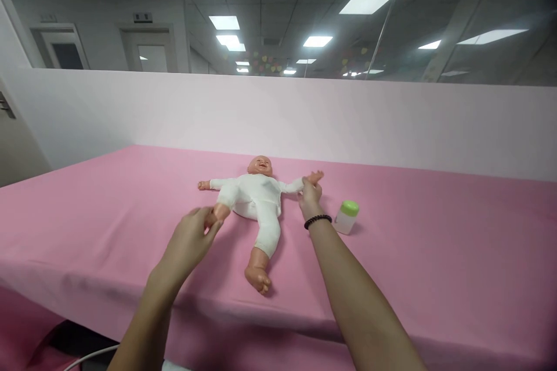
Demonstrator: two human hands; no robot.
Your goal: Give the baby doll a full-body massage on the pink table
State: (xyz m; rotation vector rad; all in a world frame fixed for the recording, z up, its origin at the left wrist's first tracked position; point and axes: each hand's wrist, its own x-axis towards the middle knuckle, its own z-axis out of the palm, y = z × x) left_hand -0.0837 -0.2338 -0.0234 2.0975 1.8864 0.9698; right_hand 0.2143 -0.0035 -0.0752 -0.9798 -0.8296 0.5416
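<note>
A baby doll (260, 188) with a white cloth body lies face up on the pink cloth (413, 255), its head toward the wall. My left hand (194, 235) is closed round the doll's foot on the left, and that leg is bent up and outward. With a dark bead bracelet (317, 219) on the wrist, my right hand (310, 196) grips the doll's forearm on the right, near its small hand. The doll's other leg points toward me, its bare foot (258, 276) near the front edge. Its left-side arm lies stretched out, untouched.
A small translucent bottle (346, 218) with a green cap stands right of my right wrist. Behind the pink surface runs a low white wall (278, 113) with glass above. A white cable (93, 353) shows at the lower left.
</note>
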